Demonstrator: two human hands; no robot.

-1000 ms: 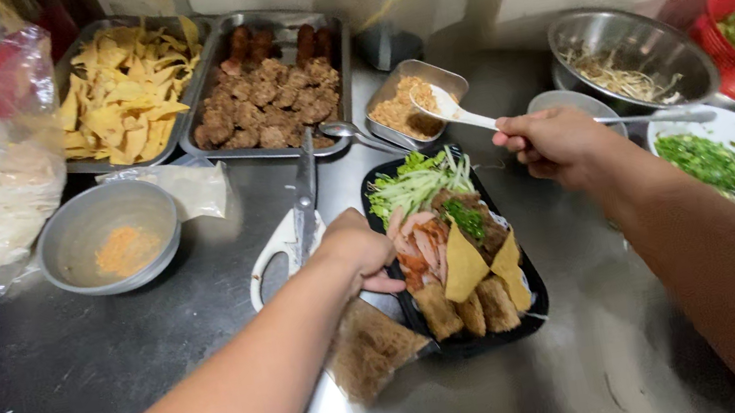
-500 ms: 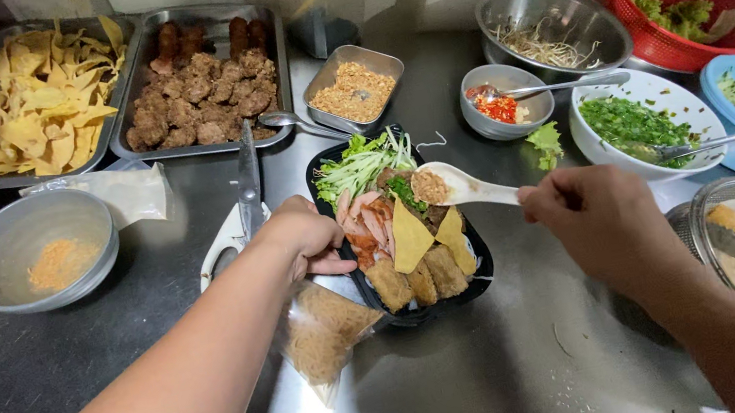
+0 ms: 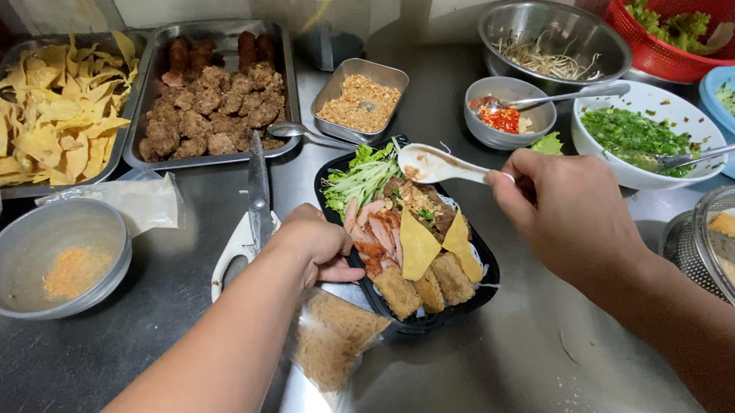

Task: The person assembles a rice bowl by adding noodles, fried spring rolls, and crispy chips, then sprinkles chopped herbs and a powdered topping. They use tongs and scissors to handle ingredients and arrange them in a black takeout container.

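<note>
Holding: the right hand (image 3: 565,210) grips the handle of a white spoon (image 3: 438,165), fingers closed round it, its bowl tipped over the food.
Left hand (image 3: 315,244): curled against the left rim of the black tray (image 3: 415,322), fingers bent and touching its edge; no tool in it.
Black tray: sits on the steel tabletop (image 3: 521,369) between the two hands, filled with shredded greens (image 3: 363,178), sliced meat (image 3: 377,232), fried rolls (image 3: 424,286) and two yellow triangular crackers (image 3: 421,245).
Spoon: over the upper middle of the tray, smeared with brown sauce.
Plastic bag (image 3: 335,339): lies just below the left hand, touching the tray's left corner, with brown contents.
Scissors (image 3: 251,215): lying on the tabletop just left of the left hand, blades pointing away.
Far left: a pan of yellow chips (image 3: 58,113), beside it a pan of fried meat pieces (image 3: 210,109).
Small square tin (image 3: 360,99): behind the tray, holding crushed brown crumbs.
Grey bowl (image 3: 51,257): left of the scissors, with orange powder.
Right side: a small bowl of red chilli (image 3: 505,111), a white bowl of chopped herbs (image 3: 636,134), a metal bowl of sprouts (image 3: 552,35), a red basket of leaves (image 3: 682,19).
</note>
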